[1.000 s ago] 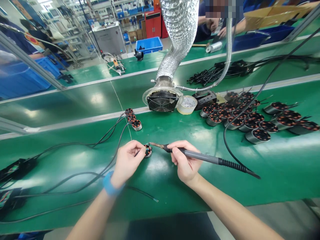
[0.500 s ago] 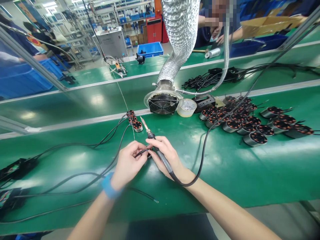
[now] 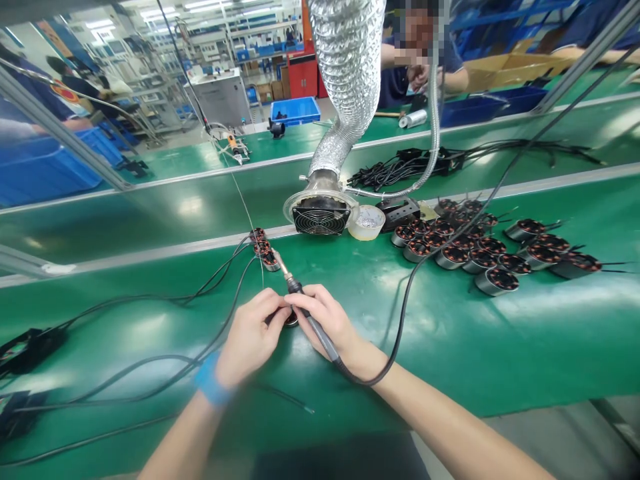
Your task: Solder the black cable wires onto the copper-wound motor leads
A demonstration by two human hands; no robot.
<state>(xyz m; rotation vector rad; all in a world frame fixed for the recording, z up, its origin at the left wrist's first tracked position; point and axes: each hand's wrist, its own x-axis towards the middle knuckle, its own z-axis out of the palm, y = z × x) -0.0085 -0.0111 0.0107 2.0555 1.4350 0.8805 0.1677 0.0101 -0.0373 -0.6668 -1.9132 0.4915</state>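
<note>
My right hand [image 3: 327, 321] is wrapped round a soldering iron [image 3: 320, 337], whose metal tip points up and left. Its fingertips meet those of my left hand [image 3: 254, 333], which is pinched over something too small to make out. Under the fingers, a round metal motor part [image 3: 291, 320] on the green bench [image 3: 425, 347] shows in part. A thin wire [image 3: 243, 193] hangs down to just above my left hand. Beyond the iron's tip stand several motor parts with copper coils [image 3: 262, 247], with black cables running left from them.
A fan [image 3: 321, 219] under a silver duct [image 3: 345, 60] stands ahead. Right of it are a round tub [image 3: 367, 222] and many motor parts [image 3: 453, 255]. Black cables [image 3: 120, 400] cross the left side. Across the bench sits a person [image 3: 425, 60].
The view has shifted slightly. The black wire that showed between my left fingers is now hidden. Both hands stay close together, and the iron is still in my right hand.
</note>
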